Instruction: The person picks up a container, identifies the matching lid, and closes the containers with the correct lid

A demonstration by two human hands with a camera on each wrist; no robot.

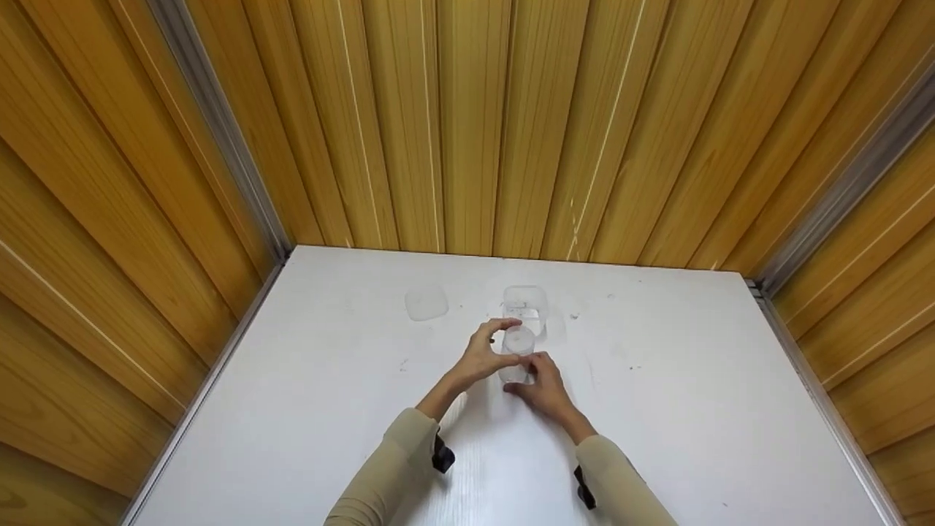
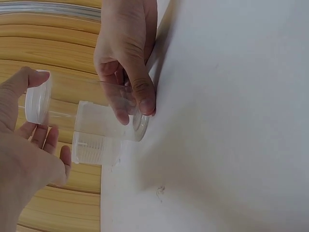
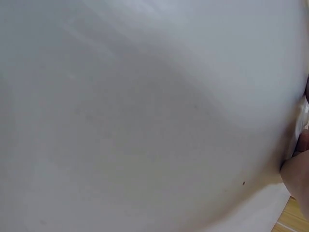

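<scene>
A clear cylindrical jar (image 2: pixel 63 113) stands upright on the white table, with a frosted round lid (image 1: pixel 520 340) on its top. My left hand (image 1: pixel 478 359) grips the lid, thumb on one side and fingers on the other, as the left wrist view shows. Low down, my right hand (image 1: pixel 546 389) holds the jar near its base between thumb and fingers. In the right wrist view only part of the right hand (image 3: pixel 297 176) shows at the right edge, and the jar is mostly cut off.
Just behind the jar is a translucent square container (image 1: pixel 526 294). A flat translucent square lid (image 1: pixel 426 303) lies to its left on the white table (image 1: pixel 350 409). Wood-patterned panels (image 1: pixel 471 131) rise at the table's back and sides.
</scene>
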